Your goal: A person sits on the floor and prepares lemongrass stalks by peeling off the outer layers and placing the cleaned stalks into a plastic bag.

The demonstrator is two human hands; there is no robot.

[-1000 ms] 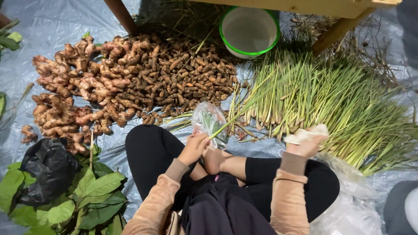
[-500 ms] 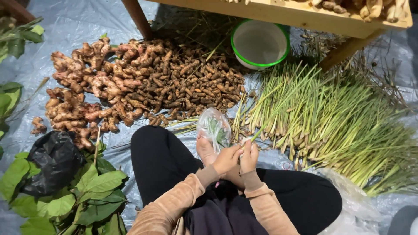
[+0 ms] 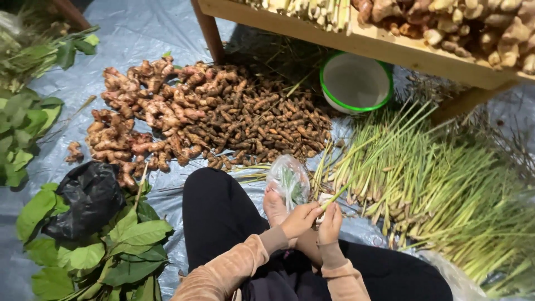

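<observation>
I sit on a grey plastic sheet (image 3: 139, 33) with black-trousered legs crossed. My left hand (image 3: 300, 219) and my right hand (image 3: 331, 221) meet over my lap, both pinching the pale base of one lemongrass stalk (image 3: 356, 177) that slants up to the right. A small clear plastic bag (image 3: 288, 181) with green bits inside stands just above my left hand, by my bare foot. The big heap of lemongrass (image 3: 440, 189) lies to the right of my hands.
A pile of galangal and turmeric roots (image 3: 206, 117) lies ahead. A green-rimmed white bowl (image 3: 356, 82) sits under a wooden shelf (image 3: 356, 39) that bears more roots. At the left lie a black plastic bag (image 3: 89, 198) and green leaves (image 3: 111, 251).
My right hand came back from the lemongrass heap to meet the left at my lap, with a stalk now held between them. The view tilted up and shows the shelf.
</observation>
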